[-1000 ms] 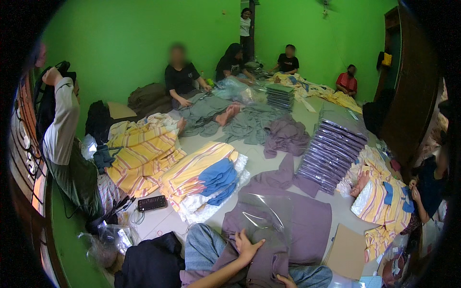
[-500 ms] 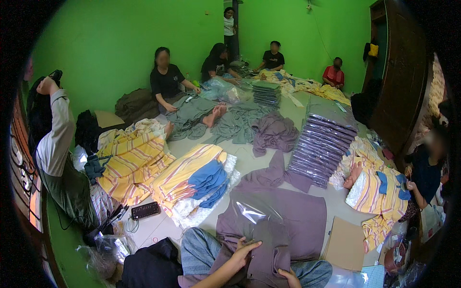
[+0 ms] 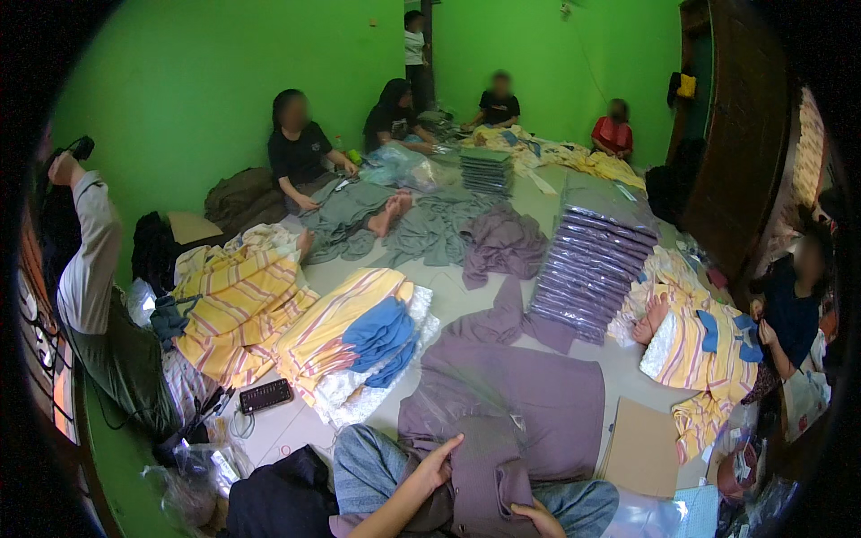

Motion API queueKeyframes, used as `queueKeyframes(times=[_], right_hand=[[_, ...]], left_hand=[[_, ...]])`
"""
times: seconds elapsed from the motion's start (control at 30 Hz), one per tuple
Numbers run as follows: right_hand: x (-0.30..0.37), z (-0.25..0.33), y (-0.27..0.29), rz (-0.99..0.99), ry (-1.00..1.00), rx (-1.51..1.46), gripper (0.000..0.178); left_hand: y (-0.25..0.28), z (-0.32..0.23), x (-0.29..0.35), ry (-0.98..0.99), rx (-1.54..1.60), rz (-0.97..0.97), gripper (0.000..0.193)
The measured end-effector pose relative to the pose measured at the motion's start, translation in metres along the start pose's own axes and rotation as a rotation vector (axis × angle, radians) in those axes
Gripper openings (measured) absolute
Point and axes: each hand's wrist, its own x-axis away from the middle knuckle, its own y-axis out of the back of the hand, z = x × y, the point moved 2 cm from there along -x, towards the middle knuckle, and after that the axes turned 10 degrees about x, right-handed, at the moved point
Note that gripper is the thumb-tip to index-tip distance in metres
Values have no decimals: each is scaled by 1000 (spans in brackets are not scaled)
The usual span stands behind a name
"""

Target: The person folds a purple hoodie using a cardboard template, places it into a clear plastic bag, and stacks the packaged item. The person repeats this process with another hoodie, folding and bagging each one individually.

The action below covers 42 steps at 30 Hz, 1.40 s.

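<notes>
We see our bare forearms, no sleeves showing, and faded blue jeans (image 3: 377,466) covering both legs.

Around the floor lie a heap of yellow striped cloth (image 3: 238,309), a row of bagged purple garments (image 3: 592,264), loose grey-green fabric (image 3: 439,229), a brown cardboard sheet (image 3: 641,448), a black phone (image 3: 265,395), and several seated people by the green wall (image 3: 197,81).

Row of clear-bagged purple garment packs (image 3: 587,273) on floor right, stacked grey-green packs (image 3: 485,170) farther back
</notes>
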Motion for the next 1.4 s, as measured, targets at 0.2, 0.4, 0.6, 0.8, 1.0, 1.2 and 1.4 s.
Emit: queueKeyframes(times=[0.2,0.4,0.6,0.8,1.0,1.2,1.4], right_hand=[[-2,12,-8,-82,49,4,47],[12,31,-14,-90,170,105,50],[3,23,4,3,-15,84,55],[-39,6,15,-21,-30,184,49],[-32,15,8,-46,-10,123,45],[-24,23,4,7,-99,32,45],[-48,6,2,-9,30,94,49]], left_hand=[[-8,8,5,55,-146,-18,47],[-31,-10,7,13,-133,73,44],[-30,-13,7,-44,-160,-18,52],[12,2,-8,105,-256,-111,55],[3,-8,-13,140,-407,-101,60],[-5,-11,0,-7,-164,28,54],[14,-3,3,71,-103,-37,55]])
